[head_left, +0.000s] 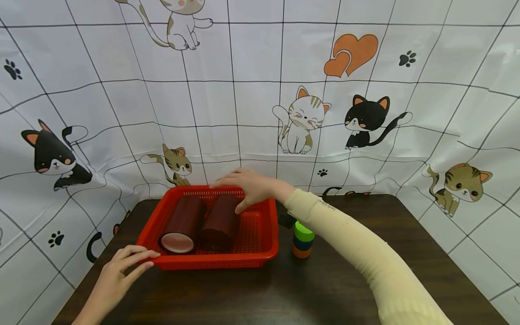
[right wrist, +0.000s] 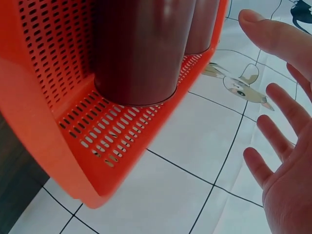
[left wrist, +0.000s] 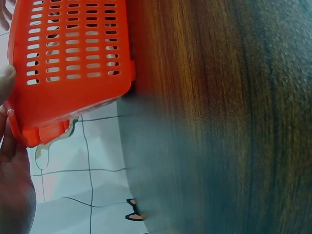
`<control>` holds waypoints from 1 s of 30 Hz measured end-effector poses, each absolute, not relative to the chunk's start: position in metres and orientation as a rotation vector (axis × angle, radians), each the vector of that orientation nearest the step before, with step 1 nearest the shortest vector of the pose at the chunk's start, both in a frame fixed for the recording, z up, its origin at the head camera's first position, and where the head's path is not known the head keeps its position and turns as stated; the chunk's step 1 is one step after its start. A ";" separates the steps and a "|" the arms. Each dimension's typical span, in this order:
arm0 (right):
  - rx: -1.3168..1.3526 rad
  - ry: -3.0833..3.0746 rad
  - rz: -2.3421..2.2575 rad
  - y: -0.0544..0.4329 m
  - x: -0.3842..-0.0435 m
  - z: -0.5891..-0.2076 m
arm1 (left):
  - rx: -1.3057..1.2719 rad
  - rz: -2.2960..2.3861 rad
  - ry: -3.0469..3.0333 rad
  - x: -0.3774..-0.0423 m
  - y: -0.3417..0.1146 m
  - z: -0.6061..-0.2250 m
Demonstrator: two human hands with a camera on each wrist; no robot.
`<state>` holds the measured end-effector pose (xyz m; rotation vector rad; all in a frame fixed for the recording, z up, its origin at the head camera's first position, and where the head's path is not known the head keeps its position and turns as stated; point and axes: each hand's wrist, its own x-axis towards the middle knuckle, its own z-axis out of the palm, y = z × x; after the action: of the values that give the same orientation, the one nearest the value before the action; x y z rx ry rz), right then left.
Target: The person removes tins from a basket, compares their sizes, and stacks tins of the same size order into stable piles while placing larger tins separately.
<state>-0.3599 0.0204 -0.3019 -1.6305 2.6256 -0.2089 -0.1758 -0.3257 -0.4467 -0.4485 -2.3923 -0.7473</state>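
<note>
A red plastic basket with slotted walls stands on the dark wooden table. Inside, two dark brown cylinders lie side by side: the left cylinder shows a pale round end towards me, the right cylinder a dark one. My left hand holds the front left corner of the basket's rim, its thumb on one side of the rim in the left wrist view. Over the back right of the basket is my right hand, close to the right cylinder. Its fingers are spread, with nothing between them in the right wrist view.
Right of the basket stands a small green, blue and orange stack, with a dark object just behind it. The table runs back to a white sheet printed with cats and grid lines.
</note>
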 end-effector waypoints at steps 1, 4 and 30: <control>-1.631 2.625 -0.207 0.019 -0.361 -0.303 | -0.449 -0.745 -2.393 -0.176 -0.326 -0.447; -1.626 2.619 -0.197 0.015 -0.362 -0.304 | -0.439 -0.740 -2.400 -0.176 -0.326 -0.447; -1.714 2.429 0.023 -0.022 -0.360 -0.352 | -0.429 -0.741 -2.393 -0.176 -0.325 -0.448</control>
<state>-0.3603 -0.0224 -0.3518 -1.7136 2.4290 0.0229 -0.1756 -0.3253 -0.4481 -0.4294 -2.3934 -0.7408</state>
